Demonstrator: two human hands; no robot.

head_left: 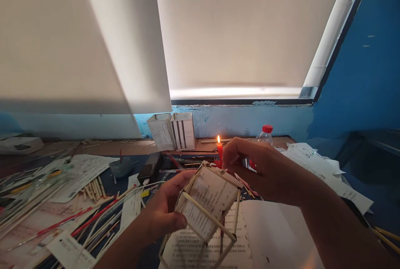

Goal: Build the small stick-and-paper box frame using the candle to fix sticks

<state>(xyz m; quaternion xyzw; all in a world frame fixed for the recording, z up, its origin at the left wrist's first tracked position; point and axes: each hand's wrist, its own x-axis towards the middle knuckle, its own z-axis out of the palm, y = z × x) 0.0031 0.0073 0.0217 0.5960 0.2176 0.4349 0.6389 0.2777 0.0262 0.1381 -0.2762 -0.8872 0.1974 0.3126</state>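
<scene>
My left hand [168, 208] is wrapped round the left side of a small stick-and-paper model [208, 202], a frame of thin wooden sticks with printed paper panels. The model is tilted above an open book [231, 235]. My right hand [250, 158] is at the model's top edge, fingertips pinched together. Whatever the fingertips pinch, if anything, is too small to make out. Just behind those fingers a lit red candle [220, 152] stands upright, its flame above the fingertips.
Two paper-covered boxes [183, 132] stand by the wall. A red-capped bottle [265, 134] is behind my right hand. Loose sticks [93, 189], brushes, a black box [150, 167] and a small cup [121, 168] cover the left. Papers [325, 169] lie piled at right.
</scene>
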